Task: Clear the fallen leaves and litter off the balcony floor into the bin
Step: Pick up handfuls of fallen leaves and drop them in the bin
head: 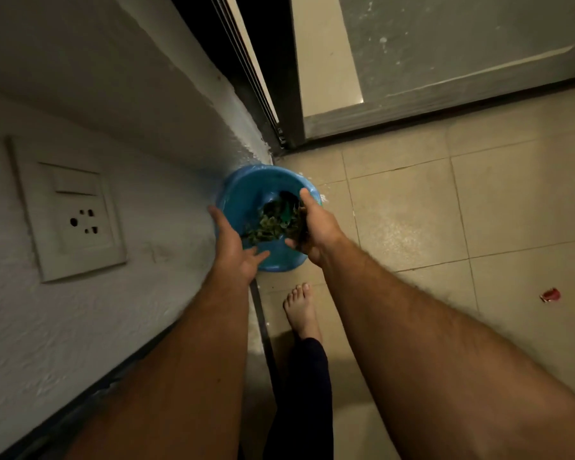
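Beige tiles cover the balcony floor (412, 220), which meets a rough white wall (140, 104) on the left and a sliding door track at the far end. Tucked into that far left corner, against the wall, stands the blue bin (246, 190), probably put there to keep it clear of the walking space.

Both hands are over its mouth. The right hand (316, 224) curls round a clump of dark green leaves (269, 227), held low over the opening, likely so they drop inside rather than scatter. The left hand (236, 247) has straight, spread fingers and holds nothing; it seems to guard the near rim against spills.

A red scrap of litter (551, 294) still lies near the right edge of the floor, so the job is unfinished. A socket plate (70, 207) sits on the wall. No readable writing or brand shows anywhere.
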The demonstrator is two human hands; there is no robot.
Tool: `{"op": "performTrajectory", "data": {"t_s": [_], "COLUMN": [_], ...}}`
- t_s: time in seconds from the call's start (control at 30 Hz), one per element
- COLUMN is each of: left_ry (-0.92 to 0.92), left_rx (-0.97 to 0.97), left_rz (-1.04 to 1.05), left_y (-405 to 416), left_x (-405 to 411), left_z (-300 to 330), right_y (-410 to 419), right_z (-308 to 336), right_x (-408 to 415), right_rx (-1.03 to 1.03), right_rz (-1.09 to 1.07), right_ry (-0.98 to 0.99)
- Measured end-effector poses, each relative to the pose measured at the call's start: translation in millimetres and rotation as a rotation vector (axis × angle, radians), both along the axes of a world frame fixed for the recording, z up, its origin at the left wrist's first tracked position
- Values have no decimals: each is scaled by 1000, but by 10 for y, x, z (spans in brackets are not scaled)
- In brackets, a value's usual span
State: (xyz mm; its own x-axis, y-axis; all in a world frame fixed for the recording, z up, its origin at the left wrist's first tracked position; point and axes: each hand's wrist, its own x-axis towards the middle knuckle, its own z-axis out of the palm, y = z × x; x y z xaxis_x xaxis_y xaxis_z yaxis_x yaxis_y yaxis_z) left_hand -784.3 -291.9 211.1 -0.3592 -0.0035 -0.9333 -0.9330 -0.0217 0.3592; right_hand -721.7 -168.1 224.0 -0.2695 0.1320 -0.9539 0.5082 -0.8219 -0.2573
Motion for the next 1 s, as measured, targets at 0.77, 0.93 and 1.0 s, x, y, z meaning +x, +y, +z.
{"op": "performTrajectory", "data": {"t_s": [0.77, 0.93, 1.0], "left_ry": [488, 708, 793], "left_rx": [-139, -68, -50], "left_rz": [-1365, -1944, -2103], "left_y": [1677, 2679, 3058], "left_x": [1667, 2716, 3204], "left_z": [1428, 1836, 1979], "right_y": [1470, 2036, 2198], "right_z": [1212, 1513, 1639], "right_x": [2857, 4165, 4699], "right_rx": [608, 748, 757], "right_rz": [111, 146, 110], "right_ry": [-198, -341, -388]}}
